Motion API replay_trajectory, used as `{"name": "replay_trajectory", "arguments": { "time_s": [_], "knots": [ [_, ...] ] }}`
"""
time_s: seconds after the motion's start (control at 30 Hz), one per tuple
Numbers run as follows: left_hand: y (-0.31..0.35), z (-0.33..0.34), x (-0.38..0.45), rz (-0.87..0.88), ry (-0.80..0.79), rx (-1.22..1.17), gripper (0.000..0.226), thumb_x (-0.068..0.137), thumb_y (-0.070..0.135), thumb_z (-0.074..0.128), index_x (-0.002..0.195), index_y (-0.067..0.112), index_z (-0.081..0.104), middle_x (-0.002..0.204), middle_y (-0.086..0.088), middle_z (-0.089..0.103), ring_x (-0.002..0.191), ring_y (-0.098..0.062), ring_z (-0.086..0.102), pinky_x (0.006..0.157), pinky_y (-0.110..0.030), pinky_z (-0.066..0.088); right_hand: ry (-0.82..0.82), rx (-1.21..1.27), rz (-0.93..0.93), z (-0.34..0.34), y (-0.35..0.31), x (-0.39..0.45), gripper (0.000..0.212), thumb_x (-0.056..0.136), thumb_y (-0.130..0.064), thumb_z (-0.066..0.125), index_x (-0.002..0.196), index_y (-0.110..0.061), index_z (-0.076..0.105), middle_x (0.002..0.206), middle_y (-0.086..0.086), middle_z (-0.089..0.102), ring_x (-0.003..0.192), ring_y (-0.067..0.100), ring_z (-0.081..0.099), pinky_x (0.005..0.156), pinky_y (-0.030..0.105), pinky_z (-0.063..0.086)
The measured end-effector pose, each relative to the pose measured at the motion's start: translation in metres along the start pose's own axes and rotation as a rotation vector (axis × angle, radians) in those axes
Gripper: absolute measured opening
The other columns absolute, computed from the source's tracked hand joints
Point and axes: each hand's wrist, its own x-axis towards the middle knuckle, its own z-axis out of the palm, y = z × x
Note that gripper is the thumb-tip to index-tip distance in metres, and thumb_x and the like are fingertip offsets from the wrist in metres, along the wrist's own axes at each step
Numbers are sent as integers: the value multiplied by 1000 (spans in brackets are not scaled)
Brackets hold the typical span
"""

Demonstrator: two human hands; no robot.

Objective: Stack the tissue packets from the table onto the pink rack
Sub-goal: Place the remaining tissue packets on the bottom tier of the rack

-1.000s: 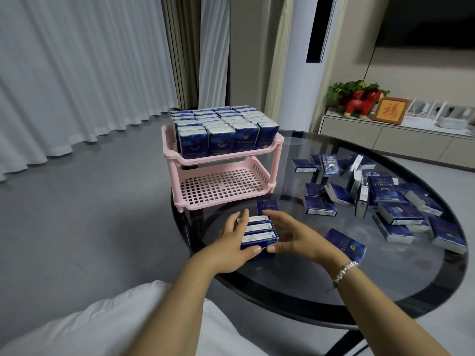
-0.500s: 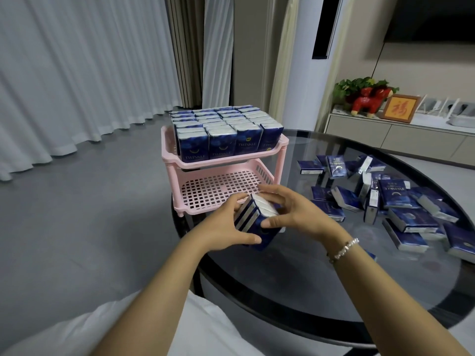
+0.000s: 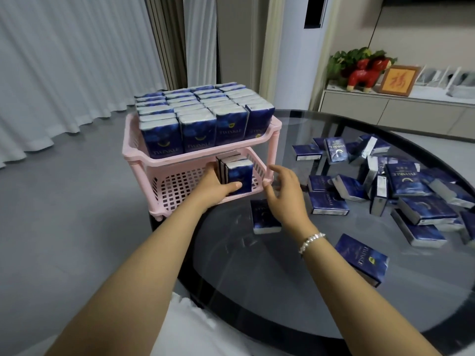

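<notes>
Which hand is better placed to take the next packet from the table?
Probably the right hand: it is free, above a flat packet. The left hand holds the packet group in the pink rack.

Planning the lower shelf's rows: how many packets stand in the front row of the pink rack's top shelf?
4 packets, upright, side by side behind the pink rack's top rim: far left, centre-left, centre-right, far right. None seem hidden.

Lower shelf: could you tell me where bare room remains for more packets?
Lower shelf: bare grid left of the held packets, which the left hand grips. Top shelf is packed full. The right hand hovers open beside the rack.
</notes>
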Motion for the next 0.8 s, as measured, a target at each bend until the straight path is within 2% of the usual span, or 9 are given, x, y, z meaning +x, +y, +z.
{"name": "replay_trajectory", "arguments": {
  "time_s": [0.07, 0.13, 0.23, 0.33, 0.5, 0.67, 0.8],
  "knots": [
    [-1, 6, 15, 6, 5, 16, 69, 80, 23, 75, 135, 12, 35, 137, -5, 47, 125, -23, 47, 97, -24, 33, 55, 78, 85, 4, 3, 5, 42, 92, -18, 55, 131, -14, 38, 125, 3, 53, 107, 18, 56, 87, 29, 48],
    [-4, 10, 30, -6, 0, 39, 69, 79, 26, 75, 135, 14, 36, 136, -4, 48, 125, -24, 48, 103, -31, 38, 82, 128, 139, 7, 7, 12, 46, 92, -19, 56, 133, -15, 36, 120, -3, 55, 103, 14, 57, 85, 26, 47],
    [-6, 18, 45, 0, 3, 50, 70, 80, 24, 74, 136, 14, 34, 137, -5, 49, 126, -24, 48, 105, -34, 38, 59, 104, 137, 12, 12, 21, 34, 91, -18, 57, 124, -16, 51, 104, -9, 57, 92, 5, 54, 72, 7, 39],
    [-6, 25, 56, -7, 23, 67, 68, 83, 22, 72, 138, 13, 33, 139, -5, 49, 127, -24, 47, 104, -31, 35, 106, 97, 114, 16, 18, 24, 20, 90, -17, 58, 110, -18, 59, 104, -4, 63, 90, 7, 56, 70, 10, 39],
    [-6, 32, 69, -10, 105, 196, 69, 84, 31, 69, 141, 13, 35, 143, -9, 44, 132, -29, 40, 112, -45, 32, 140, 68, 89, 19, 24, 24, 12, 89, -18, 58, 101, -19, 61, 99, -5, 64, 86, 7, 56, 64, 7, 38],
    [-2, 39, 70, -6, 173, 137, 58, 86, 24, 67, 137, 13, 42, 136, -8, 51, 125, -27, 49, 106, -38, 39, 153, 78, 83, 20, 24, 23, 13, 89, -20, 58, 102, -19, 61, 99, -5, 64, 85, 8, 57, 65, 7, 37],
    [1, 39, 67, 10, 159, 165, 47, 90, 23, 61, 134, 17, 45, 131, -7, 57, 119, -28, 54, 97, -34, 41, 157, 96, 93, 21, 24, 22, 12, 89, -21, 58, 102, -21, 60, 99, -5, 65, 87, 10, 59, 71, 18, 43]
  ]
}}
